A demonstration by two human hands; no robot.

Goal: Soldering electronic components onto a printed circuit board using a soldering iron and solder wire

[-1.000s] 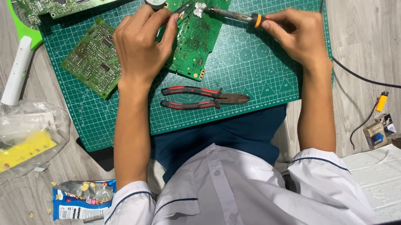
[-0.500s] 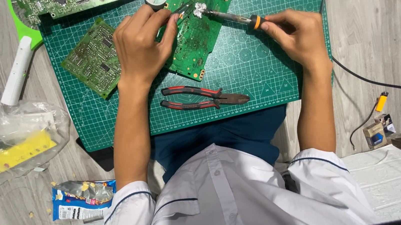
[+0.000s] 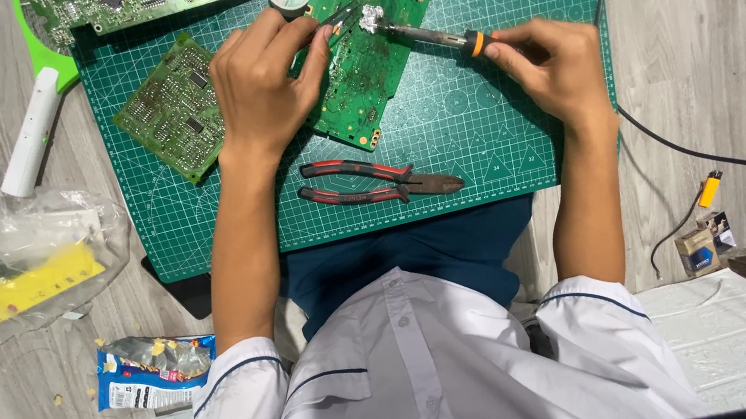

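From the head view I see my left hand [image 3: 261, 86] curled over a green circuit board [image 3: 363, 61], its fingers pinched narrow around slim metal tweezers [image 3: 335, 21] whose tips lie just beyond the fingertips, at the board's upper part. My right hand [image 3: 553, 67] grips a soldering iron [image 3: 428, 36] by its dark handle with an orange collar; the metal shaft runs out from the fingers toward the left hand and ends at a small pale, shiny blob on the board, though I cannot tell whether the tip truly touches it. The board is flat, angular and dotted with solder points, lying on a gridded green cutting mat [image 3: 496, 139]. Below the left wrist, red-and-black pliers [image 3: 374, 181] rest on the mat. Just left of the left knuckles sits a second, smaller circuit board [image 3: 170, 111]. A black cable [image 3: 704, 158] trails away past the right wrist over pale wood-grain flooring.
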